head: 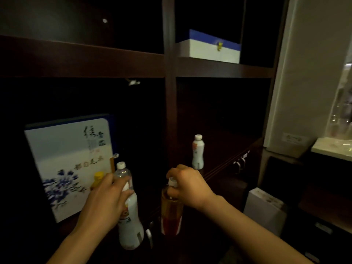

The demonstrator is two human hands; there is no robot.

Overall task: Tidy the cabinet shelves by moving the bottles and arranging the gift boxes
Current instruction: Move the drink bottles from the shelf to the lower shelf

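A dark wooden cabinet point(169, 92) fills the view, divided by a vertical post and horizontal shelves. At nine o'clock, in the lower left compartment, a large white gift box with blue flower print point(66, 164) is stood on edge, its broad face turned outward and tilted slightly back. At one o'clock, on the upper right shelf, a white gift box with a blue lid point(208, 47) is laid flat, long axis running left to right, a small gold clasp at its front.

At six o'clock a tall white bottle point(130, 223) is held upright, cap hidden, long axis vertical; the left hand point(106, 201) is wrapped around its neck, fingers point(123, 184) curled and pressed on it. Just beside it an amber bottle point(171, 212) with a red label stands upright; its white cap is pinched by the curled fingers of the right hand point(188, 185). Behind the left hand a clear bottle point(122, 171) and a yellow-capped bottle point(97, 180) are partly hidden, just before the large box. At four o'clock from the post, a small white bottle point(197, 152) stands upright, alone on the lower right shelf point(228, 149), well apart from the rest.
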